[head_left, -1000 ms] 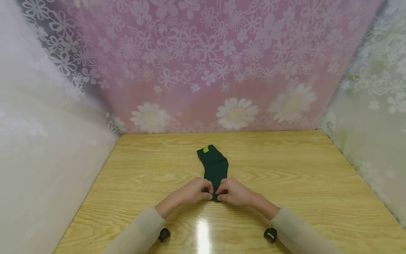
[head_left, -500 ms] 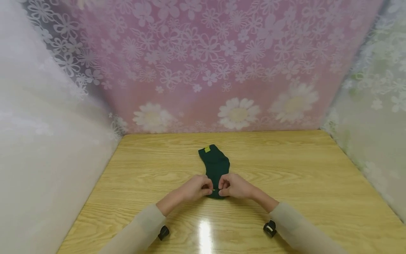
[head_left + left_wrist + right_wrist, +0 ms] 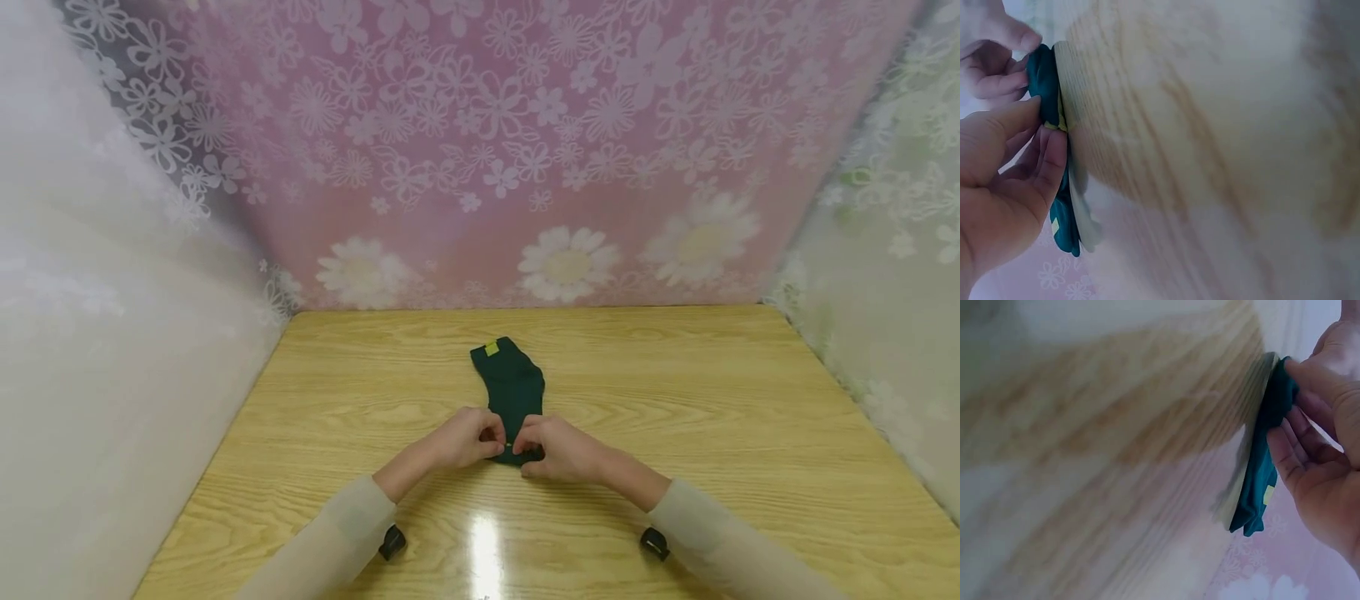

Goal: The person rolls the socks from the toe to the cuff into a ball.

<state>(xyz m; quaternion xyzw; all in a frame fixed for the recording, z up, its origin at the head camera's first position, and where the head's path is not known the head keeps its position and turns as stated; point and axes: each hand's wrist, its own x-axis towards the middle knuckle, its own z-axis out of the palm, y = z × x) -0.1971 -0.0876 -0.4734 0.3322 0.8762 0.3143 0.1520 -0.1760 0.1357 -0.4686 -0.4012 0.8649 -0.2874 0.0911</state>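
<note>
Head view. My left hand (image 3: 467, 439) and right hand (image 3: 557, 448) meet at the near end of a dark green sock (image 3: 512, 390), which lies flat on the desk (image 3: 712, 417) and runs straight away from my fingers toward the flowered backdrop (image 3: 480, 150). A small yellow tag (image 3: 491, 348) marks its far end, well beyond my fingertips. The fingers of both hands are curled and pinch the near edge of the fabric from either side, the two hands almost touching. I judge the step in hand to be gripping the near end for a fold or roll; nothing of the sock is turned over yet.

Left wrist view. My left fingers (image 3: 1030, 119) are pressed together, thumb against forefinger, with the sock's edge (image 3: 1044, 87) nipped between them; a thin yellow line of fabric shows at the pinch. The right hand's fingers (image 3: 1004, 59) close on the same edge just beyond mine.

Right wrist view. My right fingers (image 3: 1310, 387) curl over the sock's end (image 3: 1275, 400), thumb on top, and the rest of the sock (image 3: 1259, 487) trails away from them along the desk.

Next move, as I judge it: both pinches must hold evenly and lift together, carrying the near end away from me over the part ahead of my fingers, so the edges stay aligned.
</note>
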